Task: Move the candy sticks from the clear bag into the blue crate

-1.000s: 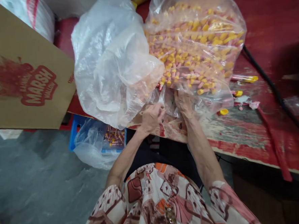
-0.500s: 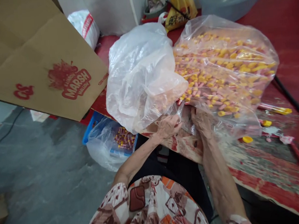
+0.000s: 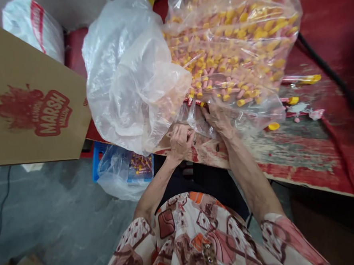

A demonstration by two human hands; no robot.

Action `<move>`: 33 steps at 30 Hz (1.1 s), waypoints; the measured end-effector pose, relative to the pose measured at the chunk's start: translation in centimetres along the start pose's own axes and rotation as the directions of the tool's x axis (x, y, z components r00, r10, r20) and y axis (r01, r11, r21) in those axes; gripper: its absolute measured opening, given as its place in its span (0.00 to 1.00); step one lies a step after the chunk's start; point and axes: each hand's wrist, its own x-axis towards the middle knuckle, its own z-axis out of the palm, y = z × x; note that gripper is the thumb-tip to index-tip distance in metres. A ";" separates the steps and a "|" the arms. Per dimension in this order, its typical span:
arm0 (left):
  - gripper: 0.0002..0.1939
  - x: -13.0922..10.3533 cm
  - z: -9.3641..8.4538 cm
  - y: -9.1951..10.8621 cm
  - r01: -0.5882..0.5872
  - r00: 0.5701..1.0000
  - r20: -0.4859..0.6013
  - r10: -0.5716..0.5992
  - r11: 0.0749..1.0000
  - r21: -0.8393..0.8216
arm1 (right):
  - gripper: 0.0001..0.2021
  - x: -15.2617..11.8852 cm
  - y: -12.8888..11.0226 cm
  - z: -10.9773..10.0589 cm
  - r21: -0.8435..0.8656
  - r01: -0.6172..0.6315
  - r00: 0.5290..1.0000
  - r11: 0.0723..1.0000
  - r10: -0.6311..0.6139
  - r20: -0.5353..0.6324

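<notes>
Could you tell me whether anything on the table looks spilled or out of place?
Yes. A few pieces lie loose on the worn red table, outside the big bag: a yellow cap, another capped piece and a long yellow-tipped tube. The table's paint is badly scraped there.

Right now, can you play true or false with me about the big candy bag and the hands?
1. The big clear bag holds yellow-and-pink pieces. True.
2. The right hand reaches into the bag's opening. True.
3. The left hand rests on the cardboard box. False: it is at the table edge, by the bag's mouth.
4. The box print is green. False: it is red.
5. A loose yellow cap lies on the table. True.
</notes>
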 end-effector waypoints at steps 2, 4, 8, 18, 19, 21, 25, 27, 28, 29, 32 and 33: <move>0.11 0.3 0.5 -0.2 -0.080 0.996 0.048 0.076 0.992 0.098 | 0.17 -0.1 0.1 0.0 0.013 -0.020 1.000 1.000 0.020 -0.012; 0.10 0.4 0.4 -0.2 -0.118 0.992 0.051 0.113 0.986 0.120 | 0.16 -0.4 0.2 0.1 0.022 -0.024 0.999 0.999 0.025 -0.040; 0.10 -0.6 0.3 0.5 -0.121 0.991 -0.041 0.126 0.987 0.110 | 0.15 -1.3 0.4 0.2 0.028 0.011 0.993 1.000 -0.008 -0.116; 0.06 -2.0 -1.8 0.1 -0.043 0.982 -0.179 0.057 0.996 0.083 | 0.15 -2.4 -0.4 0.5 0.047 0.119 0.976 0.992 -0.109 -0.189; 0.06 -2.3 -1.9 -0.2 -0.041 0.983 -0.177 0.054 0.996 0.079 | 0.15 -2.6 -0.4 0.6 0.043 0.137 0.975 0.990 -0.127 -0.183; 0.05 -2.8 -1.6 -0.8 -0.034 0.989 -0.139 0.040 0.998 0.045 | 0.14 -2.8 -0.4 0.9 0.010 0.178 0.971 0.984 -0.174 -0.162; 0.04 -3.5 -1.6 -1.9 0.024 0.985 -0.169 -0.031 0.999 -0.048 | 0.14 -2.9 0.2 1.7 -0.027 0.223 0.959 0.974 -0.224 -0.175; 0.07 -4.1 -2.7 -2.2 0.054 0.966 -0.251 -0.064 0.997 -0.046 | 0.15 -2.8 0.4 2.0 -0.024 0.221 0.956 0.975 -0.222 -0.192; 0.07 -4.8 -3.5 -2.5 0.066 0.952 -0.297 -0.073 0.997 -0.034 | 0.14 -2.9 0.4 2.1 -0.029 0.223 0.956 0.975 -0.224 -0.192; 0.08 -5.6 -4.5 -2.8 0.084 0.936 -0.340 -0.084 0.996 -0.016 | 0.14 -2.9 0.4 2.2 -0.038 0.225 0.956 0.974 -0.228 -0.185; 0.08 -9.6 -7.6 -4.9 0.217 0.878 -0.449 -0.169 0.975 0.057 | 0.11 -3.0 0.2 2.4 -0.073 0.229 0.959 0.971 -0.238 -0.151; 0.09 -11.2 -8.6 -5.8 0.295 0.855 -0.468 -0.224 0.952 0.083 | 0.11 -3.0 0.1 2.4 -0.081 0.224 0.962 0.971 -0.234 -0.142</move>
